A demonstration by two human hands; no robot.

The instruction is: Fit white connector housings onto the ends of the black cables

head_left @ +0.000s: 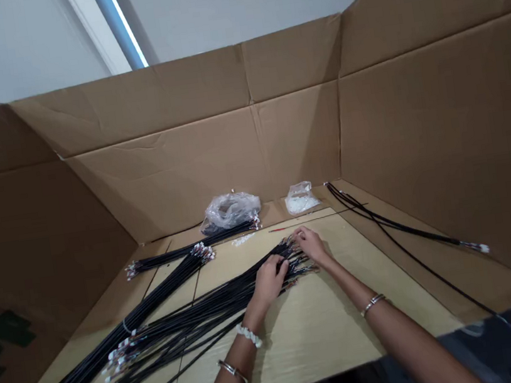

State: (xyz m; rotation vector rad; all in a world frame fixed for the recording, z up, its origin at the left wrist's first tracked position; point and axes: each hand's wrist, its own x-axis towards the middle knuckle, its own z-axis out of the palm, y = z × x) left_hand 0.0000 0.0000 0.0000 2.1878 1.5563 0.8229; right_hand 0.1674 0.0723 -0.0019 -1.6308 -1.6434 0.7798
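A spread of black cables [223,302] lies across the tabletop, with white connectors [122,351] at its near left end and bare, thin coloured wire ends [300,267] at its right end. My left hand [269,280] is on top of the spread close to the wire ends, its fingers curled down on the cables. Just to the right, my right hand [310,244] has its fingers closed at the wire ends; exactly which strands they pinch is too small to make out.
A thick tied cable bundle [156,299] runs along the left, with a thinner bundle [191,246] behind it. At the back are a clear plastic bag [234,208], a small bag of white parts [302,200] and loose white pieces [243,239]. More cables [399,236] lie right. Cardboard walls [213,159] enclose the table.
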